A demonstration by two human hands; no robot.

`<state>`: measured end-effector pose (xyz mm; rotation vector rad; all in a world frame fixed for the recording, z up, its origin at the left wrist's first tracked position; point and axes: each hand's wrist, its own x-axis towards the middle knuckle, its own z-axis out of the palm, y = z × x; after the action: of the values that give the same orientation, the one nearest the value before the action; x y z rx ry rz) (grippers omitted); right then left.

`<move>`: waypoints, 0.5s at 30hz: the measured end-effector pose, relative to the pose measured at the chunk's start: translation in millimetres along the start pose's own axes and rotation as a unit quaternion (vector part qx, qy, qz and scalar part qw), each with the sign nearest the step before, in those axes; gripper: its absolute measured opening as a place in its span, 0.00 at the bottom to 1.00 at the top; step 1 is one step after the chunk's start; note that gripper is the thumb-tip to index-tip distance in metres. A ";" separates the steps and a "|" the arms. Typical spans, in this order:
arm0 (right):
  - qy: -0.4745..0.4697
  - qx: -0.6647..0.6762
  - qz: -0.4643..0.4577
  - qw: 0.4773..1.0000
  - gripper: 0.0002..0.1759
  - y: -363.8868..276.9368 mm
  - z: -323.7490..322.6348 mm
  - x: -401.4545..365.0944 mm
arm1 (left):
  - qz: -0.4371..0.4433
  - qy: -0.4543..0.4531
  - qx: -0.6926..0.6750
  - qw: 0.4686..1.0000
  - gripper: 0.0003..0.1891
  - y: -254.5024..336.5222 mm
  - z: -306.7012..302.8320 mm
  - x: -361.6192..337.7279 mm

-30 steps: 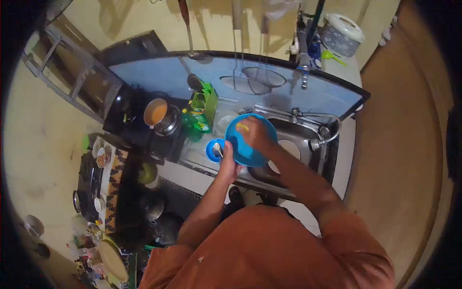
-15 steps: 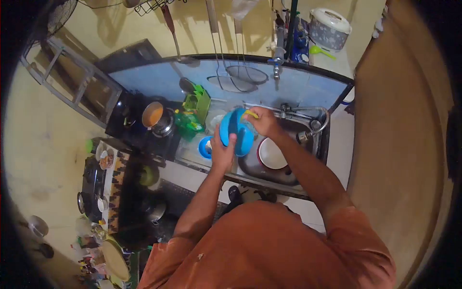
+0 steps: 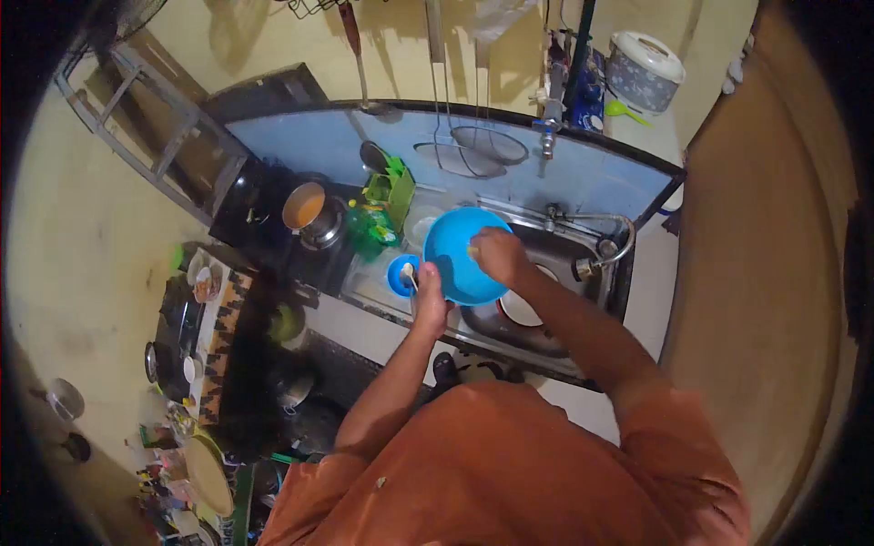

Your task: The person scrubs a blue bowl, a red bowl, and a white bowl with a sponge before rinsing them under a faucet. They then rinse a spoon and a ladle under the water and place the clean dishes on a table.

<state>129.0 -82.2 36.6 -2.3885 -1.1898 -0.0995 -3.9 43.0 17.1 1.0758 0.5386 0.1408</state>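
A large blue bowl (image 3: 469, 273) is tilted with its inside facing up, over the left part of the sink (image 3: 574, 344). My left hand (image 3: 431, 300) grips its lower left rim, thumb on the inside. Inside the bowl, my right hand (image 3: 499, 258) is closed on a yellow scrubber (image 3: 472, 249), mostly hidden under the fingers. A small blue bowl (image 3: 399, 276) with a light-coloured utensil stands on the drainboard beside my left hand. Below my right forearm, a white bowl with a red rim (image 3: 521, 311) lies in the sink.
Behind the sink are a curved faucet (image 3: 628, 238) and a wall tap (image 3: 548, 136). To the left are a green rack (image 3: 391, 196), a green bottle (image 3: 369, 232) and a pot (image 3: 308, 207) on the stove. Strainers (image 3: 489, 146) hang on the wall.
The large blue bowl has turned from edge-on to showing its inside. My right hand has moved from its rim down into it with the yellow scrubber. The whole view has shifted slightly.
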 end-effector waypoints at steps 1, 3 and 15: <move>0.000 -0.003 -0.002 1.000 0.09 -6.1 4.2 6.3 | 0.030 -0.003 0.017 0.999 0.40 7.3 9.3 -1.0; 0.096 0.127 -0.011 0.987 0.08 -22.4 15.6 17.4 | 0.037 0.007 0.041 0.998 0.40 12.4 13.3 2.9; 0.134 0.199 0.082 0.967 0.06 -23.6 25.2 25.8 | -0.036 -0.048 -0.007 0.998 0.37 0.8 10.8 4.2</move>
<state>123.3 -40.0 29.9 -2.0320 -0.7960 -0.1134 5.0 36.3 20.3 1.0422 0.4881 0.0285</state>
